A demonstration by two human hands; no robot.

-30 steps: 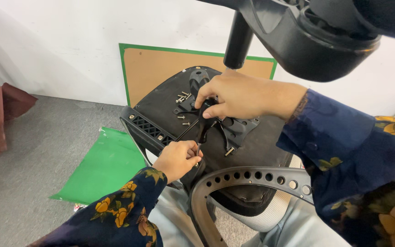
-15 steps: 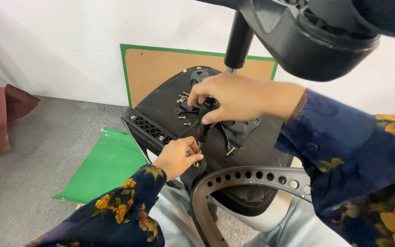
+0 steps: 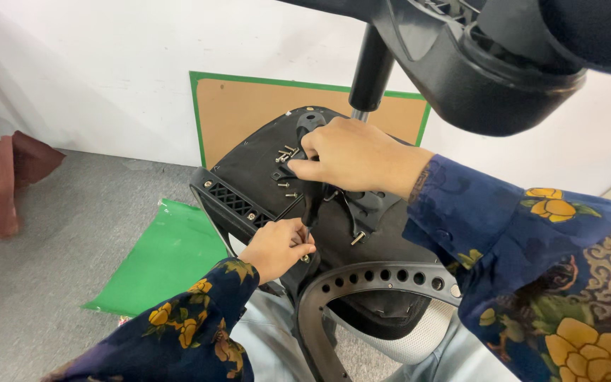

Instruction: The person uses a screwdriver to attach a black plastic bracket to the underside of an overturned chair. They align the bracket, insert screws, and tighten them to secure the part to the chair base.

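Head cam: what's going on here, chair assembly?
Looks like it. A person in a floral navy shirt works on the upturned black chair seat resting across their lap. The right hand grips a black-handled tool pointing down at the seat's underside, and the left hand pinches at its tip. Loose screws lie on the seat near the metal bracket. A perforated grey armrest frame sits in front; green sheet on the floor.
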